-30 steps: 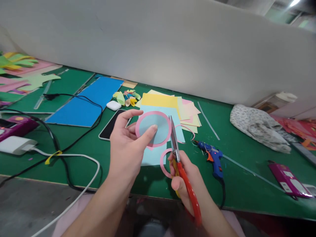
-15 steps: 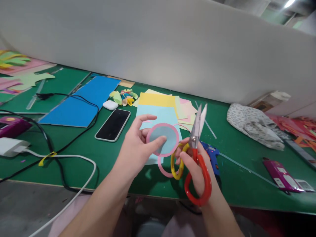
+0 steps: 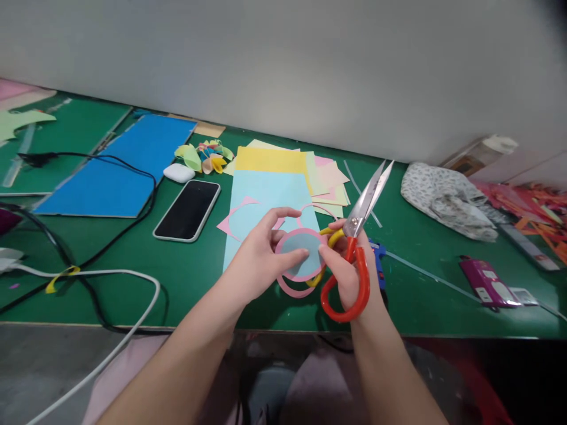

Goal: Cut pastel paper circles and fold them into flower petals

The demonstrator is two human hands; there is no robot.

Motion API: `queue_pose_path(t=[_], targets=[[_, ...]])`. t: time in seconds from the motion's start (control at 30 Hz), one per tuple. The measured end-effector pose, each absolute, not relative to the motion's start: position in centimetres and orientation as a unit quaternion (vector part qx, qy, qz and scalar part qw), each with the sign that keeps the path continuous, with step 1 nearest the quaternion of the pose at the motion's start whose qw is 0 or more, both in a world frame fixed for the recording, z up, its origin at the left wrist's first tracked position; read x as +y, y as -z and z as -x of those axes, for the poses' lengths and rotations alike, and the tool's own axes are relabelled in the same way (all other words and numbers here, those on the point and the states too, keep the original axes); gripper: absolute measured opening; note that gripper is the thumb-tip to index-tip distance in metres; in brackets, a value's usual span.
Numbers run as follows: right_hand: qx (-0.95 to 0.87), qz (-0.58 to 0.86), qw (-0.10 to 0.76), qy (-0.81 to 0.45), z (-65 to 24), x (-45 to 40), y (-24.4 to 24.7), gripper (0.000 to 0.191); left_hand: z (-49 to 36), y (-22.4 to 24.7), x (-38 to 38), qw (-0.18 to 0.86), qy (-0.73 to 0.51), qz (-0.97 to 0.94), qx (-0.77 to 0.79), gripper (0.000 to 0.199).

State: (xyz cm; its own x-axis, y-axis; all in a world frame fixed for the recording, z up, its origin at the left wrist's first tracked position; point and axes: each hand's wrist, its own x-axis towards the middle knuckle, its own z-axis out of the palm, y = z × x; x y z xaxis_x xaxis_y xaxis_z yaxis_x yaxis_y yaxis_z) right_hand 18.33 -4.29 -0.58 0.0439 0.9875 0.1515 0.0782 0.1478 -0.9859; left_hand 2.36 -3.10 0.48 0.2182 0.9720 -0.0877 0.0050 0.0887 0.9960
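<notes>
Green tabletop (image 3: pixel 195 289) is stretching across the view, with a pale green paper cut-out (image 3: pixel 24 121) lying at its far left. Next, a black cable with a plug (image 3: pixel 38 158) is crossing a flat, blue, four-sided board (image 3: pixel 106 186), while a smooth white cable (image 3: pixel 158 286) is looping nearer the front edge. A black-screened smartphone in a pale case (image 3: pixel 188 211) is resting right of the board, just below a small, rounded white case (image 3: pixel 179 172) and a cluster of multicoloured paper petals (image 3: pixel 208 156).

Toward the middle, the left hand (image 3: pixel 261 254) is pinching a round, light blue paper disc with a pink rim (image 3: pixel 303 243), thumb on its face and other fingers curling behind; the disc is sitting between the two hands, above the tabletop. That hand is partly blocking a light blue paper sheet (image 3: pixel 270 192) and a pink paper scrap with a rounded cut-out (image 3: pixel 225 225). A curved pink paper band (image 3: pixel 296 292) is showing beneath the disc; whether it is being held cannot be told.

The right hand (image 3: pixel 348 277) is gripping metal scissors with red and yellow handles (image 3: pixel 355 223), blades pointing away and slightly parted, its thumb reaching the disc's edge. It is hiding most of a blue glue gun (image 3: pixel 378 254). Farther right, a crumpled, grey-patterned white cloth (image 3: pixel 449 200) is lying behind a purple box-shaped device (image 3: pixel 487 283).
</notes>
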Motion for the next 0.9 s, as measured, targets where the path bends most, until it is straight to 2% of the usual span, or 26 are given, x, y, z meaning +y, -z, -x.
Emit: queue_pose_path(t=[0.3, 0.43, 0.5, 0.63, 0.9], targets=[[-0.524, 0.507, 0.543, -0.417, -17.7, -4.4, 0.8, 0.024, -3.0, 0.0, -2.8, 0.559, -0.512, -0.438, 0.484, 0.055], [-0.526, 0.473, 0.542, -0.454, -17.7, -4.4, 0.9, 0.023, -2.7, 0.0, -2.6, 0.482, -0.610, -0.392, 0.492, 0.048], [-0.538, 0.449, 0.520, -0.488, -17.5, -4.6, 1.3, 0.034, -2.5, -0.1, -2.7, 0.428, -0.661, -0.372, 0.492, 0.046], [-0.570, 0.432, 0.455, -0.531, -16.4, -5.5, 2.5, 0.067, -2.4, -0.2, -2.9, 0.350, -0.717, -0.352, 0.489, 0.041], [-0.646, 0.479, 0.387, -0.451, -15.0, -6.7, 3.5, 0.068, -2.7, -0.5, -3.4, 0.342, -0.748, -0.320, 0.470, 0.037]])
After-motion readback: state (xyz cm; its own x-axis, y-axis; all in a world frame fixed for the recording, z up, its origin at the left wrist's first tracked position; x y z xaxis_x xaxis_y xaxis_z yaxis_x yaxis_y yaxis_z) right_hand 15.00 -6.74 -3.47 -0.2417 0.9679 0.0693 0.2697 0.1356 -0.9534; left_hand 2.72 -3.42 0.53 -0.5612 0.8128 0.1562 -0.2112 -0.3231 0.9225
